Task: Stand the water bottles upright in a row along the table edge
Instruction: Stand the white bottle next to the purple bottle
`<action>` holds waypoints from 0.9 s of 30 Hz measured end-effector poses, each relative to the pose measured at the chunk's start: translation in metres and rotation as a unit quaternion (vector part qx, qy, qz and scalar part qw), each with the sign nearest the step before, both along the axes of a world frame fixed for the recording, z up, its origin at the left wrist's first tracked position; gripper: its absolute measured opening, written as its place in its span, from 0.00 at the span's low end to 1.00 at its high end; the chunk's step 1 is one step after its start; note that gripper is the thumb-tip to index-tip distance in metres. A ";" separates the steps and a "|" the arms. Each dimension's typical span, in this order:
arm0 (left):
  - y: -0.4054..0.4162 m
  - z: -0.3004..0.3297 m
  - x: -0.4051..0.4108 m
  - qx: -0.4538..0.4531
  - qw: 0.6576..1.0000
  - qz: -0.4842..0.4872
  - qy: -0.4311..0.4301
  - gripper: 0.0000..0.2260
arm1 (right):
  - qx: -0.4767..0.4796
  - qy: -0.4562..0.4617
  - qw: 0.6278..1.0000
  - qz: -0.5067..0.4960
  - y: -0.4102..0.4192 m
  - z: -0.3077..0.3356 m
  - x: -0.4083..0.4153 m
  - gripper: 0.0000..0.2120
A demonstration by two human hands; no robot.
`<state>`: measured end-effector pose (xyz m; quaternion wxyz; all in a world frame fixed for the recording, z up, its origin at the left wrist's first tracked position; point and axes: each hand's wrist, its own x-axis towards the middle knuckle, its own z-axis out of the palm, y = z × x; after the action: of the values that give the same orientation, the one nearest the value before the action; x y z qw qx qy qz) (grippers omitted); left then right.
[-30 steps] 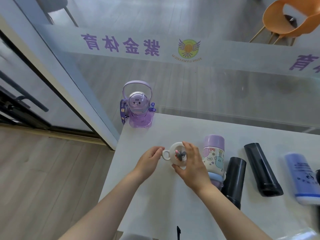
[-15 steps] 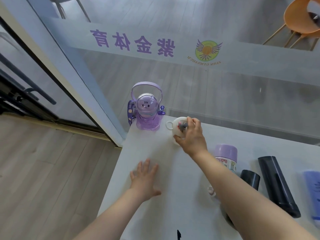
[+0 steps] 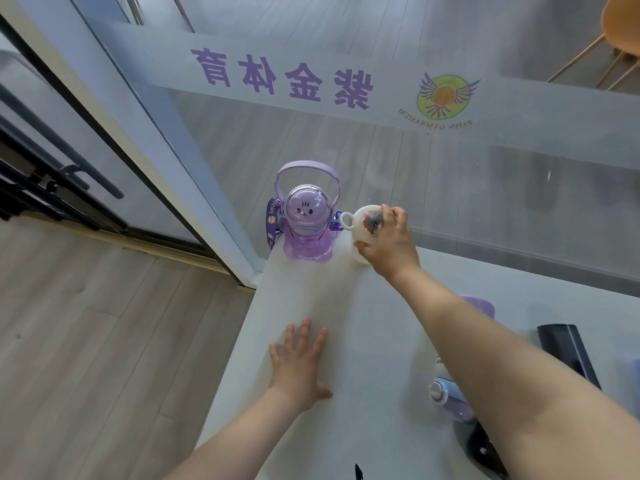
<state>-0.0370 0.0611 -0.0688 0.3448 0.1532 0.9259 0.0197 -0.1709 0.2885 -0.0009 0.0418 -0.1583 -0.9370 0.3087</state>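
A purple see-through bottle (image 3: 306, 226) with a dome lid and arched handle stands upright at the table's far left corner. Right beside it my right hand (image 3: 389, 242) grips a white bottle (image 3: 362, 228) with a ring handle, upright at the far edge. My left hand (image 3: 299, 367) lies flat on the white table (image 3: 346, 306), fingers spread, holding nothing. Under my right arm lie a lilac-capped printed bottle (image 3: 479, 304), partly hidden, and black bottles (image 3: 568, 351) on their sides.
A glass wall with purple lettering (image 3: 284, 76) runs just behind the table's far edge. The table's left edge drops to a wooden floor (image 3: 104, 341). An orange chair (image 3: 620, 26) stands beyond the glass at the upper right.
My right hand carried the white bottle from mid-table to the far edge beside the purple bottle. My left hand let go of it and settled flat on the table.
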 end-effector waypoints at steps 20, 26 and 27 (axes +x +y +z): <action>-0.002 0.011 0.002 0.000 1.000 -0.008 0.001 0.51 | 0.025 -0.035 0.998 -0.051 -0.007 0.012 0.002 0.36; 0.003 0.012 -0.001 0.026 0.999 0.029 0.001 0.42 | -0.013 -0.068 0.996 -0.049 0.001 0.018 0.015 0.49; 0.004 0.013 -0.001 0.032 0.999 0.036 0.003 0.40 | -0.027 -0.065 0.996 -0.050 0.003 0.018 0.021 0.50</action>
<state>-0.0380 0.0654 -0.0560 0.3361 0.1310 0.9307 0.0610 -0.1499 0.2917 0.0174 -0.0077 -0.2259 -0.9200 0.3201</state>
